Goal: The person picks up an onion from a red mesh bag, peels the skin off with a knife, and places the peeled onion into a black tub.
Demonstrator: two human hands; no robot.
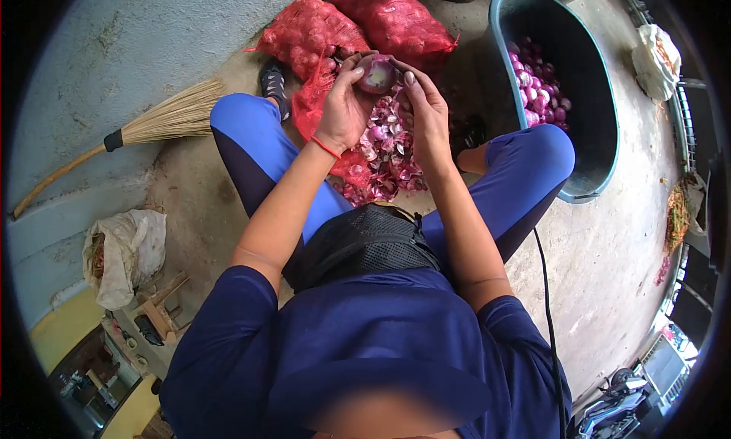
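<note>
Between my two hands, in front of the heap, is a purple-red onion [378, 74] with a pale cut end facing up. My left hand [345, 108] curls round its left side, with the thumb on the near edge. On the other side, the fingers and thumb of my right hand [428, 119] press against the onion; part of that hand's grip is hidden. Below the hands lies a heap of onion skins [387, 153], partly on red netting [307, 108]. Whether a blade is in either hand cannot be seen.
Two red mesh sacks of onions, one nearer [308, 35] and one farther [396, 20], lie ahead. A large blue-grey tub [601, 111] at right holds shiny purple onions [542, 92]. A broom [164, 119] leans left. A white sack [133, 249] stands behind left; a cable [547, 302] runs right.
</note>
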